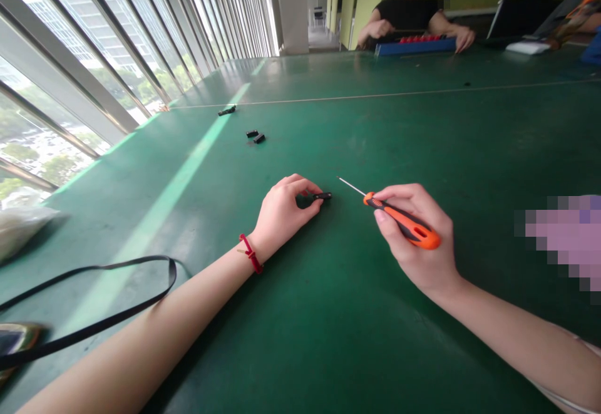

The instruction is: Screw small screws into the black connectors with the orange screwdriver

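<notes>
Left hand (286, 213): thumb and fingers closed on the left end of a small black piece (323, 196), low over the green counter (328, 314), in front of the wearer; can't tell if the piece touches the surface. Red bracelet (251, 253) on that wrist.

Right hand (417, 238): fingers wrapped round the orange and black handle of a screwdriver (404, 220), thumb along the near side. Shaft points up-left in view; tip just beside the black piece, to its right and a bit farther off, apart from it.

Farther out on the counter: two small black blocks (259, 139) close together, then another dark piece (227, 111) beyond them, near the pale light stripe. Left side: black strap (117, 322) in a loop by the left forearm, plastic bag (23, 229) at the frame edge, metal railing (145, 38) along the counter.

Far end: person (408, 16) in a dark top, arms either side of a blue tray (416, 47) with red items in it; laptop (521, 16) to the right of that.
</notes>
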Demonstrator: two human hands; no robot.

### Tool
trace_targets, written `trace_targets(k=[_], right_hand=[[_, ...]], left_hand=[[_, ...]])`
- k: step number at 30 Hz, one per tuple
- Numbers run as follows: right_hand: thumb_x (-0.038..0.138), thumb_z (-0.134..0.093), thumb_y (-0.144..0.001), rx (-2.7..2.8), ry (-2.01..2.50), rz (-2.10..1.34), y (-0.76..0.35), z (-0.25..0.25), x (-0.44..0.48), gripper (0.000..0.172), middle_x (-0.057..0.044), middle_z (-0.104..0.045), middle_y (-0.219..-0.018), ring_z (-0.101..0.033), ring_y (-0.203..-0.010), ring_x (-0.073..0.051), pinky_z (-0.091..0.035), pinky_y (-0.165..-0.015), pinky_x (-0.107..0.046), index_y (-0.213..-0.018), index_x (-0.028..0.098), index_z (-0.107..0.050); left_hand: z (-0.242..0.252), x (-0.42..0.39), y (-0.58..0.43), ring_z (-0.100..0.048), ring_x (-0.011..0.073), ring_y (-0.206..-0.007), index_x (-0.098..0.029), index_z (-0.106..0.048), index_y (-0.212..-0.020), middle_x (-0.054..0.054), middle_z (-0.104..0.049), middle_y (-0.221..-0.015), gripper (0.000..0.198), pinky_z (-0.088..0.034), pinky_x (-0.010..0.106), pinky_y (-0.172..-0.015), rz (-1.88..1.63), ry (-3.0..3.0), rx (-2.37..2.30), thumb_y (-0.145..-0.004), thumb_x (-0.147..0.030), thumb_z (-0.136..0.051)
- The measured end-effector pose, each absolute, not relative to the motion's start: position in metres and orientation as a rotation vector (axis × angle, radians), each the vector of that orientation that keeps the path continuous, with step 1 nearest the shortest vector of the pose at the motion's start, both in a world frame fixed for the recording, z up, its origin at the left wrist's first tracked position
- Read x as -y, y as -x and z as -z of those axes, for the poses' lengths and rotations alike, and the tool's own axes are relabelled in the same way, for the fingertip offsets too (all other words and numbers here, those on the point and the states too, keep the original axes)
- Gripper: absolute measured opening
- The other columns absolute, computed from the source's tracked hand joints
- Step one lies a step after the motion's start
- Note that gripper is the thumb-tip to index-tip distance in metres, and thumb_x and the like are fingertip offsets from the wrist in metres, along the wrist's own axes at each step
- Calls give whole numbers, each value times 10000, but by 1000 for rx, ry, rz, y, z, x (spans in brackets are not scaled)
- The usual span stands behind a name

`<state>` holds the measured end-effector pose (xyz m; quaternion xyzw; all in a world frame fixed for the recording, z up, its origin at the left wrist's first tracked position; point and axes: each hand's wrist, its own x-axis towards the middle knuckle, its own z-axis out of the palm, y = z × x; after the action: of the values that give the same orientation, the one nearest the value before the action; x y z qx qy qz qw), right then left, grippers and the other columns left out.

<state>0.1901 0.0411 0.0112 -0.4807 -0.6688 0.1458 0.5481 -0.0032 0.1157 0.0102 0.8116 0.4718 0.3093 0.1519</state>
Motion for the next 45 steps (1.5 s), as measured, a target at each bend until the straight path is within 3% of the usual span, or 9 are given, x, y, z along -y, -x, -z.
trace_targets(k=[3,8,24,29,34,39,43,45], right_hand=[[152,-573,-782,1576,1015,-268,-189,-13,-38,90,34,-599,-611,-547,-468,-100,-423,-455,-220,-823,224,-536],[140,-560,-783,1633,1016,-297,-189,-12,-38,89,40,-574,-559,-561,-470,-109,-422,-449,-220,-794,224,-533],[137,-583,-786,1638,1025,-341,-188,-10,-39,102,31,-596,-593,-612,-542,-121,-453,-467,-216,-803,225,-535],[175,-629,-779,1565,1052,-309,-187,-10,-41,100,12,-608,-682,-606,-575,-112,-470,-487,-220,-797,232,-549],[180,-661,-736,1476,988,-316,-189,-7,-44,266,-3,-561,-779,-589,-646,-136,-504,-562,-276,-965,258,-549],[204,-618,-789,1575,1088,-335,-189,-7,-43,78,31,-530,-596,-549,-534,-120,-456,-520,-271,-846,246,-585],[168,-646,-743,1472,972,-296,-189,-7,-44,293,25,-533,-705,-545,-575,-120,-484,-581,-290,-1002,254,-539],[188,-641,-748,1483,978,-310,-189,-7,-44,269,18,-536,-717,-552,-598,-128,-482,-584,-296,-988,253,-538]], left_hand=[[-9,-114,4,-613,146,-782,-184,-671,-840,11,-656,-848,108,-480,257,-713,-945,-2325,-1333,-777,-205,-587],[-7,-114,5,-612,137,-754,-176,-671,-838,10,-654,-821,102,-480,242,-701,-948,-2319,-1296,-780,-190,-588],[-5,-115,6,-616,139,-749,-175,-679,-851,19,-656,-829,115,-487,246,-695,-948,-2325,-1277,-790,-196,-584],[-6,-114,6,-622,136,-741,-174,-686,-848,17,-665,-826,120,-489,246,-700,-962,-2346,-1261,-790,-192,-582],[-6,-113,6,-625,133,-723,-175,-693,-842,13,-670,-810,121,-488,241,-692,-989,-2335,-1280,-776,-182,-592],[-5,-113,6,-625,130,-719,-174,-689,-828,12,-674,-812,112,-488,233,-691,-990,-2358,-1237,-774,-176,-591],[-5,-113,5,-633,137,-739,-177,-687,-817,15,-686,-835,108,-496,240,-716,-980,-2373,-1237,-778,-179,-587],[-5,-113,5,-637,141,-747,-178,-688,-816,16,-690,-840,107,-499,242,-725,-977,-2376,-1240,-780,-182,-587]])
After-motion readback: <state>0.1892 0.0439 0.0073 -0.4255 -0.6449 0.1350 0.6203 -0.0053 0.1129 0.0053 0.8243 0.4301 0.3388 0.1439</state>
